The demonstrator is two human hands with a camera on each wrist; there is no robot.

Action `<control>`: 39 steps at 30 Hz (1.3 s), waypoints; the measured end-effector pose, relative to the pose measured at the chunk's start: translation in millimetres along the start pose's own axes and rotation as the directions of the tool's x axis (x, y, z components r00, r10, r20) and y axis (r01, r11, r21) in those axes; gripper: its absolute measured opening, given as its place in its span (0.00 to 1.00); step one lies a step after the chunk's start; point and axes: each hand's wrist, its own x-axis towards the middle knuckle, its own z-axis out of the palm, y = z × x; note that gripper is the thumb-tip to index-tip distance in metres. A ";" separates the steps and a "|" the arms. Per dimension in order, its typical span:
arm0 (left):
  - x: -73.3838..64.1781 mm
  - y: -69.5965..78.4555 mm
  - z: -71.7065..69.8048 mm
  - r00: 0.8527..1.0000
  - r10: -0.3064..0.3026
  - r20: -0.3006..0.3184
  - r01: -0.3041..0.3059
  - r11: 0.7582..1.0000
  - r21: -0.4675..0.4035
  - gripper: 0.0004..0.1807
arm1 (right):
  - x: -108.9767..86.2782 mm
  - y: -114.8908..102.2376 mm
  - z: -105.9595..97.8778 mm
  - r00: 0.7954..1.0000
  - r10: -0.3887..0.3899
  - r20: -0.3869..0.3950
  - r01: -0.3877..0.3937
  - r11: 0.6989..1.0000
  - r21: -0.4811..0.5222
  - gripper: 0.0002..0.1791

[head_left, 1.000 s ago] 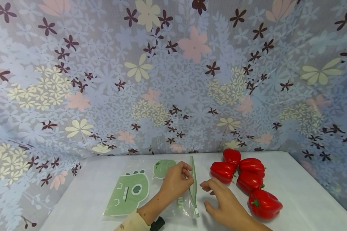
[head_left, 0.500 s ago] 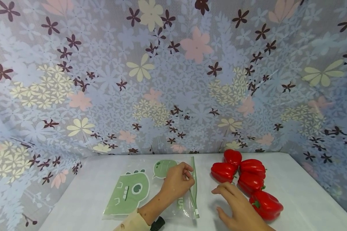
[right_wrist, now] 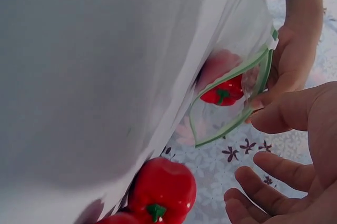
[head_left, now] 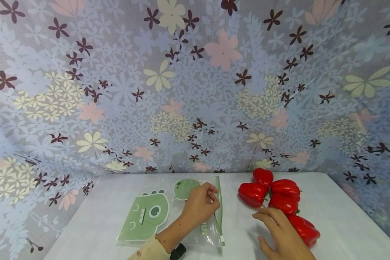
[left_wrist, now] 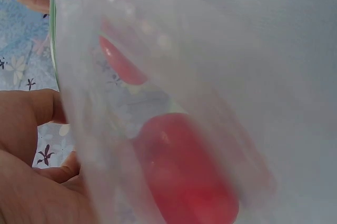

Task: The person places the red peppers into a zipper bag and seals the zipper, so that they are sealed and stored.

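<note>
A clear zip bag (head_left: 143, 216) printed with green monsters lies flat on the table. My left hand (head_left: 197, 206) pinches its green zip edge (head_left: 219, 216) between thumb and fingers, and the mouth gapes in the right wrist view. Inside the bag, mostly hidden under the left hand from above, is a red bell pepper (right_wrist: 225, 90); its red shape (left_wrist: 179, 171) shows blurred through the plastic in the left wrist view. My right hand (head_left: 281, 233) holds nothing, fingers loosely bent and thumb apart, over the table beside the nearest red bell pepper (head_left: 304, 230), which it partly covers.
Several more red bell peppers (head_left: 251, 195) with green stems lie clustered at the right of the white table (head_left: 94, 209). A flowered cloth (head_left: 195, 90) stands as a wall behind and at both sides. A black device (head_left: 178, 251) sits at the left wrist.
My right hand has moved right, away from the bag's mouth toward the nearest bell pepper. The left hand keeps its hold on the zip edge.
</note>
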 end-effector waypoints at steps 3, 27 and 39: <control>0.0 -0.3 -0.1 1.000 0.002 0.000 -0.002 1.000 -0.001 0.15 | -3.3 5.7 -1.3 0.999 -0.025 -0.026 0.024 0.999 -0.039 0.43; -0.5 -0.1 0.2 1.000 -0.006 0.013 0.006 1.000 -0.016 0.15 | -21.2 59.5 -9.2 0.999 -0.033 0.042 0.045 0.936 -0.349 0.56; -0.7 1.8 -0.2 1.000 -0.018 0.011 0.018 1.000 -0.016 0.15 | -14.6 62.1 -15.4 0.989 0.064 0.130 -0.013 0.934 -0.356 0.51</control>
